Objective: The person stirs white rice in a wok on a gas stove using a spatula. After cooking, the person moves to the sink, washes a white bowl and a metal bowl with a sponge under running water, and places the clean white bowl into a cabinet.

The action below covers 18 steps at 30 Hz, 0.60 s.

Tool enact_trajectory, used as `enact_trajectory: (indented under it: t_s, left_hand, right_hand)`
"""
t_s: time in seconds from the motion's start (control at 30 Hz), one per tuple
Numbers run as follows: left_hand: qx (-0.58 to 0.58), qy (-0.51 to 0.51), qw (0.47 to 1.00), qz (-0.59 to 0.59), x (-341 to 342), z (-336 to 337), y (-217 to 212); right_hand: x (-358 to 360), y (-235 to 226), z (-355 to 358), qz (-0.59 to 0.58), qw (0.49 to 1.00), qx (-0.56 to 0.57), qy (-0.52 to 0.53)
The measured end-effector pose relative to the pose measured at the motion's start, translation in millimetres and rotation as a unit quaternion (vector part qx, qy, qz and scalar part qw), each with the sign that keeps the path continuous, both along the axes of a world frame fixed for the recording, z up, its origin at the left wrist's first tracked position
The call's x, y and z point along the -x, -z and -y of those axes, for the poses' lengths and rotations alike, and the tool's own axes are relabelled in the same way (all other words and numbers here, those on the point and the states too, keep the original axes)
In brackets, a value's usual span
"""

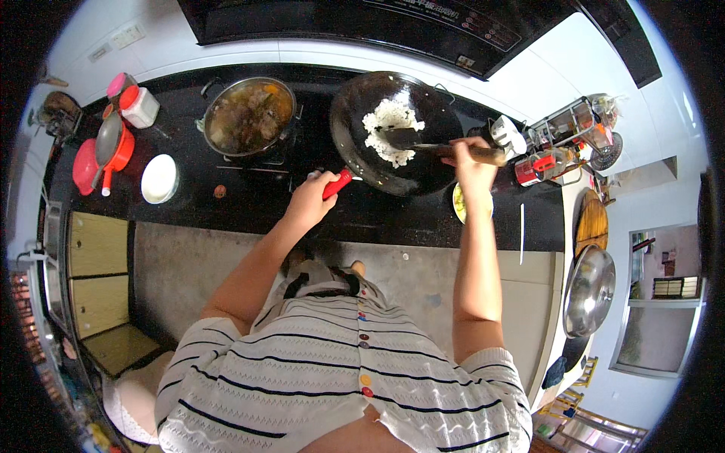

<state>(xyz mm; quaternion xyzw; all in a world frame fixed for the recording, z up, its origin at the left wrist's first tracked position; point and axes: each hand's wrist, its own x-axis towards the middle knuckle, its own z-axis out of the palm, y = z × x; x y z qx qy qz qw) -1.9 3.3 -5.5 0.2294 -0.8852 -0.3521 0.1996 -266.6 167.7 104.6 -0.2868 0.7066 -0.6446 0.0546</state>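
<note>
My left hand [308, 201] is closed around the red handle [337, 183] of a dark wok [434, 98]. White cooked rice [390, 117] lies clumped in the middle of the wok, with a few bits stuck to its wall. My right hand [473, 164] grips the wooden handle of a wok spatula [400, 138], whose dark blade rests in the rice. Below my right wrist, partly covered by the forearm, sits a small bowl [458, 214] with yellow food in it.
Left of the wok stands a two-handled pot [214, 146] of brown stew. A white bowl [160, 180], red basin [85, 167] and white red-lidded jar [140, 110] occupy the counter's left end. At right are a condiment rack [563, 124] and metal lid [589, 294]. A black range hood [340, 24] hangs above.
</note>
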Motion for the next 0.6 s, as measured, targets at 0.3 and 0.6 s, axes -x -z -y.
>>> enact_trajectory:
  t_s: [0.3, 0.6]
  left_hand:
    - [-0.004, -0.006, 1.0, -0.004, 0.5, -3.9, 3.9]
    - [-0.01, -0.014, 1.0, 0.004, -1.4, -2.5, 5.7]
  right_hand:
    - [-8.2, 12.0, -26.7, 0.024, 0.997, -0.071, 0.011]
    - [-17.5, -42.9, 14.4, -0.339, 0.92, -0.143, -0.133]
